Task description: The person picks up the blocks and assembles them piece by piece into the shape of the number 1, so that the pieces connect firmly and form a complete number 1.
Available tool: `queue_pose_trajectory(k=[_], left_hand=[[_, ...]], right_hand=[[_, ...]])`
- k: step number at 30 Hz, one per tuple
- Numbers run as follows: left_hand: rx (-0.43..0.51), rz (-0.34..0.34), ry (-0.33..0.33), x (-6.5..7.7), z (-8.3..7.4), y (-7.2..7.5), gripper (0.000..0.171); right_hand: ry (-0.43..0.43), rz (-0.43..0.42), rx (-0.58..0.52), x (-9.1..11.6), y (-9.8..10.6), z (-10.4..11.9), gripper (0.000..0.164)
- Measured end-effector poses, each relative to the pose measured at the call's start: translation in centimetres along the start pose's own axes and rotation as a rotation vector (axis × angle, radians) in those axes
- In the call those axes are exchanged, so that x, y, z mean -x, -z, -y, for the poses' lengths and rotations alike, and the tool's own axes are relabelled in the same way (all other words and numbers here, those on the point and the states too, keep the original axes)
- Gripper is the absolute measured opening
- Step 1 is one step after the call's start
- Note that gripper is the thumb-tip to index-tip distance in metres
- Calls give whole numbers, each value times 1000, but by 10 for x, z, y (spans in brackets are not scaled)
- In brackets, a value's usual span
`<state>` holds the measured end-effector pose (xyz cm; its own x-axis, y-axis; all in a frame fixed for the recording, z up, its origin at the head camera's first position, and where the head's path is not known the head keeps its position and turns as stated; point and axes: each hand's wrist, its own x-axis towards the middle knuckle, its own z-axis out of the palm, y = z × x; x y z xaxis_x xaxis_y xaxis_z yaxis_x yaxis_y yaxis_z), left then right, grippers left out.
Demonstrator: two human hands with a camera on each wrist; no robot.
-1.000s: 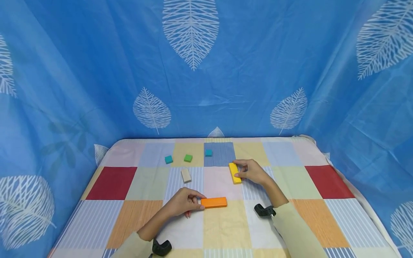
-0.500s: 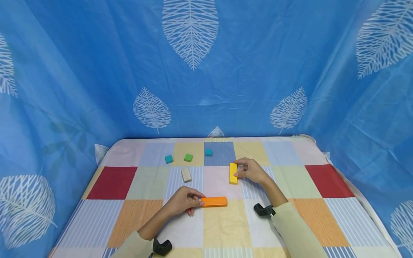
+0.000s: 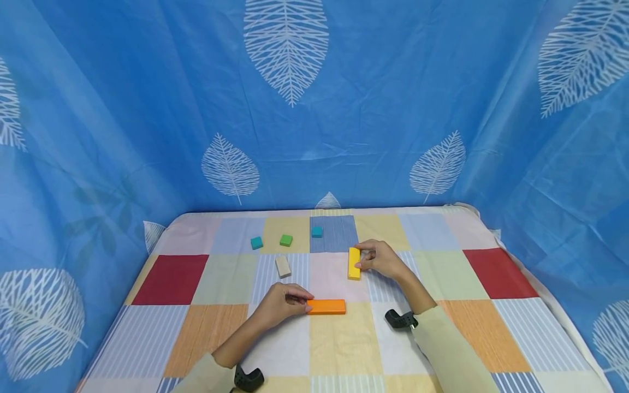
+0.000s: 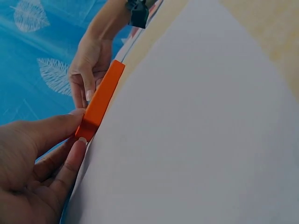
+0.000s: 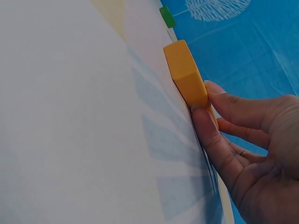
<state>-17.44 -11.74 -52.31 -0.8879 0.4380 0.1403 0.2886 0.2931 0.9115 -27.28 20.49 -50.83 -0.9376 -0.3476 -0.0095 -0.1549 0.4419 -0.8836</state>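
An orange rectangular block (image 3: pixel 326 307) lies crosswise on the patchwork cloth, near the middle. My left hand (image 3: pixel 281 307) pinches its left end between thumb and fingers; the left wrist view shows the same pinch on the orange block (image 4: pixel 100 101). Farther back and to the right is a yellow rectangular block (image 3: pixel 354 264), its long side pointing away from me. My right hand (image 3: pixel 383 260) pinches it from the right side, and in the right wrist view thumb and index finger press on the near part of the yellow block (image 5: pixel 186 73).
Behind the hands lie a beige block (image 3: pixel 283 267), a green block (image 3: pixel 286 240) and two teal blocks, one at the left (image 3: pixel 256 243) and one at the back (image 3: pixel 316 232). A blue leaf-print curtain (image 3: pixel 314 109) surrounds the table's back and sides.
The yellow block has turned slightly, from slanted to nearly straight away from me, with the right hand still on it. The orange block has levelled a little in the left hand's grip.
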Motion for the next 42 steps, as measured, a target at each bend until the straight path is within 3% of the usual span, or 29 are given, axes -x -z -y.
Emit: queue_pose_trajectory(k=[7,16,29,42], left_hand=[[26,-12,10,-1,1,-2,19],[8,-26,19,7,-34,1,17],[-3,-16,9,7,-36,1,17],[15,13,43,6,-34,2,15]], right_hand=[[-10,-25,3,0,-2,2,55],[-11,-1,-34,3,-10,11,53],[-18,28,-96,-1,-21,8,47],[-12,60,-100,-1,-32,16,46]])
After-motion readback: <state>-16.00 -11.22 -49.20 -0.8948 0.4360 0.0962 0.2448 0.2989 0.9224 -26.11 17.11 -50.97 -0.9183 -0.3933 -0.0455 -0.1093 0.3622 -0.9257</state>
